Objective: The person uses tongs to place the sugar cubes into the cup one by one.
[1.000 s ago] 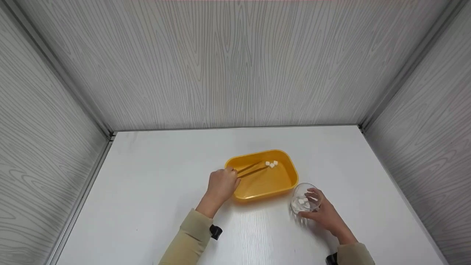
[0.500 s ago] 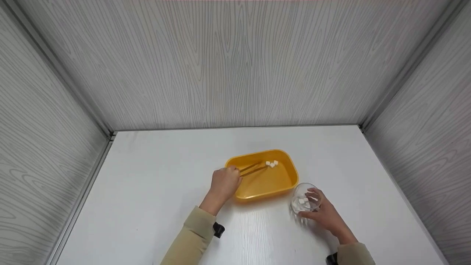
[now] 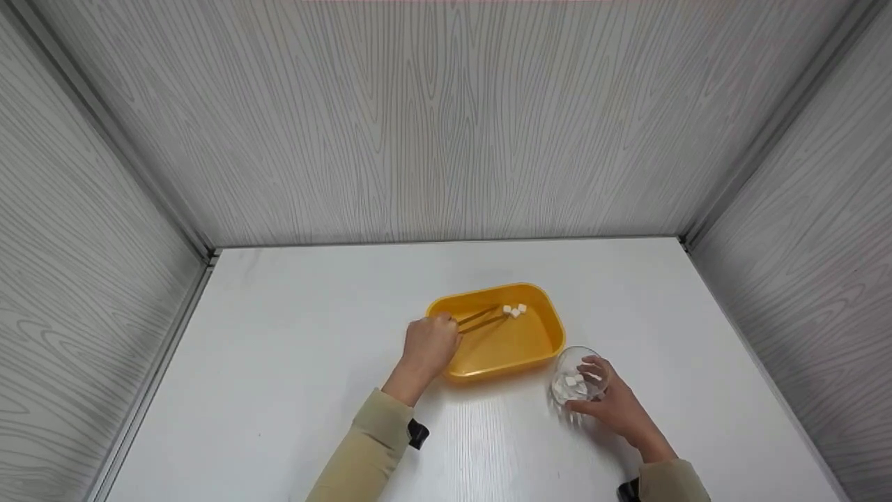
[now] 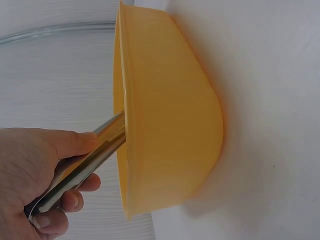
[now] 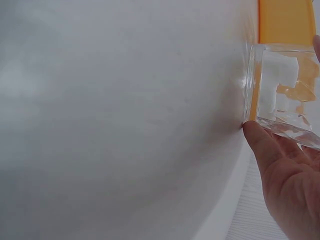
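Observation:
My left hand (image 3: 431, 345) grips a pair of metal tongs (image 4: 82, 172), thumb on one side and curled fingers on the other. The tongs reach over the left rim of a yellow plastic tray (image 3: 502, 352), with their two arms apart. Near the tips, three small white cubes (image 3: 515, 313) lie together on the tray floor; whether the tips touch them I cannot tell. On the right, my right hand (image 3: 617, 408) holds a clear glass (image 5: 287, 87) low on its side. The glass stands upright on the table with several white cubes (image 3: 573, 381) inside.
The glass stands close to the tray's near right corner. A white table (image 3: 313, 314) lies under everything, with wood-grained panels (image 3: 446, 125) rising at the back and both sides.
My left hand has shifted slightly to the right and away from me, moving the tongs a little further over the tray. My right hand, the glass and the cubes have stayed still.

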Demonstrator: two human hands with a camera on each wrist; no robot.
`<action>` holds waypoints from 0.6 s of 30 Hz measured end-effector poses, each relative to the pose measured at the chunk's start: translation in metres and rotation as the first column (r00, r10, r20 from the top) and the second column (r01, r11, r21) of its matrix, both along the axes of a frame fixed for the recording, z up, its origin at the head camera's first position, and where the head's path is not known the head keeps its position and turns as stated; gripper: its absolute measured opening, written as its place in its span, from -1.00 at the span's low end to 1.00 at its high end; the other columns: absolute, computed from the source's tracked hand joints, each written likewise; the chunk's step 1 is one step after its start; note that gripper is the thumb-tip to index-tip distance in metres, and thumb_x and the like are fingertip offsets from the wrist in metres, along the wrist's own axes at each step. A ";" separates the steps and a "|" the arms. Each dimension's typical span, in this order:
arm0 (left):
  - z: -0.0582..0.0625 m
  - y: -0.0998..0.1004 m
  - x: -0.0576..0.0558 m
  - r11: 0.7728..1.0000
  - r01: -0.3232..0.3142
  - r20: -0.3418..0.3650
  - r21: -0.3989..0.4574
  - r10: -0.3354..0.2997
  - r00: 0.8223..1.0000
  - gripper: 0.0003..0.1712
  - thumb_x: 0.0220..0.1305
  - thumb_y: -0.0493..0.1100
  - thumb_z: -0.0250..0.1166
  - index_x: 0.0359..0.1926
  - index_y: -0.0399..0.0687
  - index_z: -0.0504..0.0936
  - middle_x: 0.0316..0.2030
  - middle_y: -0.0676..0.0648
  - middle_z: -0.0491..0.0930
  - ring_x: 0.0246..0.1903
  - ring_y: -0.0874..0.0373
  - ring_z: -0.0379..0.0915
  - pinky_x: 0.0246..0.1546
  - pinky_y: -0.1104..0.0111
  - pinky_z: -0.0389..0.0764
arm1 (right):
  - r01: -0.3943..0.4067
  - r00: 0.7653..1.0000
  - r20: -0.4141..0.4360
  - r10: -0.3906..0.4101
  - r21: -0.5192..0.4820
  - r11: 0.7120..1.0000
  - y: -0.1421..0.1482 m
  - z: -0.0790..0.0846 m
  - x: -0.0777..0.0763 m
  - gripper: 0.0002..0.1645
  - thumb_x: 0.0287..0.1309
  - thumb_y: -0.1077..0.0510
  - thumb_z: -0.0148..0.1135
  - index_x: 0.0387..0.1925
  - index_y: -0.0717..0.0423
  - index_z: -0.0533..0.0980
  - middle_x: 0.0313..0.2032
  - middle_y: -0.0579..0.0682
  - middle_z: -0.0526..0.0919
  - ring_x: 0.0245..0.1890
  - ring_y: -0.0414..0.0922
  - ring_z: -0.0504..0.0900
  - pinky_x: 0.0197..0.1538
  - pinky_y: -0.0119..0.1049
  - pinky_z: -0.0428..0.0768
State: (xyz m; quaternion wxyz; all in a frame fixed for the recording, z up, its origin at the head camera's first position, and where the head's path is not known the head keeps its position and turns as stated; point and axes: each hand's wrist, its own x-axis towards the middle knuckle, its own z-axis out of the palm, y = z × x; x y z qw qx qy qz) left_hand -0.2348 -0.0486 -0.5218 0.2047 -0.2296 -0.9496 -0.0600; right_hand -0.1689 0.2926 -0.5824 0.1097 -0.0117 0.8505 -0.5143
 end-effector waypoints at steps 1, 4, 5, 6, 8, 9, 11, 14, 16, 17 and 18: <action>0.000 0.000 0.000 1.000 0.001 0.003 0.001 -0.001 1.000 -0.74 0.16 -0.20 0.38 -0.63 -0.19 0.64 -0.57 -0.03 0.54 -0.73 0.21 0.27 -0.73 0.28 0.47 | 0.000 1.000 -0.001 0.000 -0.002 1.000 0.000 0.000 0.000 0.10 -0.13 0.07 0.60 0.37 0.06 0.14 0.34 0.21 0.32 0.34 0.20 0.28 0.24 0.13 0.34; 0.000 0.002 -0.001 1.000 0.001 -0.003 -0.002 -0.001 1.000 -0.73 0.15 -0.20 0.37 -0.64 -0.18 0.64 -0.57 -0.02 0.55 -0.73 0.19 0.32 -0.72 0.27 0.47 | -0.003 1.000 -0.001 0.003 -0.004 1.000 0.000 0.001 0.000 0.10 -0.13 0.07 0.60 0.37 0.06 0.14 0.34 0.21 0.32 0.33 0.19 0.28 0.23 0.12 0.35; 0.000 0.002 -0.002 1.000 0.002 -0.006 -0.003 -0.002 1.000 -0.74 0.15 -0.20 0.37 -0.64 -0.17 0.64 -0.57 -0.02 0.55 -0.73 0.18 0.33 -0.72 0.26 0.48 | -0.002 1.000 0.000 0.002 -0.004 1.000 0.000 0.001 0.000 0.09 -0.13 0.07 0.60 0.37 0.05 0.15 0.33 0.20 0.33 0.33 0.18 0.29 0.23 0.11 0.35; 0.000 0.003 -0.002 1.000 0.003 -0.008 -0.002 -0.003 1.000 -0.74 0.15 -0.21 0.37 -0.64 -0.17 0.64 -0.56 -0.02 0.56 -0.73 0.18 0.34 -0.73 0.26 0.47 | -0.003 1.000 0.001 0.003 -0.003 1.000 0.000 0.001 0.000 0.09 -0.13 0.07 0.61 0.37 0.04 0.15 0.33 0.19 0.33 0.33 0.17 0.29 0.23 0.10 0.36; 0.000 0.003 -0.002 1.000 0.004 -0.010 -0.004 -0.004 1.000 -0.75 0.16 -0.20 0.36 -0.62 -0.16 0.66 -0.55 -0.02 0.57 -0.73 0.17 0.35 -0.73 0.26 0.47 | -0.004 1.000 0.002 0.004 -0.001 1.000 0.000 0.001 0.000 0.08 -0.13 0.07 0.61 0.36 0.04 0.16 0.33 0.18 0.34 0.33 0.16 0.29 0.22 0.09 0.37; 0.000 0.003 -0.002 1.000 0.005 -0.007 -0.003 -0.005 1.000 -0.76 0.17 -0.20 0.36 -0.61 -0.16 0.67 -0.55 -0.03 0.57 -0.73 0.17 0.35 -0.72 0.25 0.48 | -0.004 1.000 0.001 0.004 0.000 1.000 -0.001 0.001 0.000 0.08 -0.13 0.06 0.60 0.36 0.04 0.16 0.33 0.18 0.34 0.33 0.16 0.29 0.22 0.09 0.37; 0.000 0.004 -0.002 1.000 0.005 -0.006 -0.007 -0.005 1.000 -0.77 0.18 -0.20 0.35 -0.59 -0.16 0.68 -0.54 -0.04 0.58 -0.72 0.16 0.36 -0.72 0.25 0.48 | -0.004 1.000 0.003 0.004 0.003 1.000 -0.001 0.001 -0.001 0.08 -0.13 0.06 0.60 0.36 0.05 0.16 0.33 0.19 0.34 0.33 0.17 0.29 0.22 0.09 0.37; -0.001 0.005 -0.003 1.000 0.005 -0.006 -0.019 -0.005 1.000 -0.77 0.18 -0.20 0.35 -0.59 -0.16 0.69 -0.53 -0.04 0.59 -0.72 0.15 0.37 -0.73 0.25 0.47 | -0.003 1.000 0.005 0.003 0.001 1.000 -0.001 0.000 -0.001 0.08 -0.13 0.06 0.60 0.36 0.05 0.16 0.33 0.20 0.33 0.34 0.18 0.28 0.23 0.10 0.36; -0.002 0.006 -0.003 1.000 0.004 -0.006 -0.027 -0.004 1.000 -0.77 0.18 -0.20 0.34 -0.59 -0.16 0.69 -0.53 -0.05 0.59 -0.72 0.14 0.38 -0.73 0.25 0.47 | -0.003 1.000 0.007 0.003 -0.001 1.000 -0.001 0.000 -0.001 0.08 -0.13 0.07 0.60 0.36 0.05 0.16 0.33 0.21 0.33 0.34 0.19 0.28 0.23 0.11 0.35; -0.002 0.006 -0.003 1.000 0.005 -0.002 -0.029 -0.005 1.000 -0.77 0.19 -0.20 0.34 -0.58 -0.16 0.69 -0.53 -0.05 0.59 -0.72 0.14 0.38 -0.73 0.25 0.47 | -0.003 1.000 0.006 0.003 -0.003 1.000 -0.001 -0.001 -0.001 0.08 -0.13 0.07 0.61 0.36 0.05 0.16 0.33 0.21 0.33 0.34 0.19 0.27 0.24 0.11 0.35; -0.002 0.006 -0.003 1.000 0.006 0.001 -0.028 -0.006 1.000 -0.76 0.20 -0.19 0.34 -0.58 -0.16 0.69 -0.53 -0.05 0.59 -0.72 0.15 0.38 -0.73 0.25 0.47 | -0.003 1.000 0.006 0.003 -0.003 1.000 -0.001 -0.001 -0.001 0.08 -0.13 0.08 0.61 0.36 0.06 0.16 0.33 0.21 0.33 0.34 0.19 0.27 0.24 0.11 0.35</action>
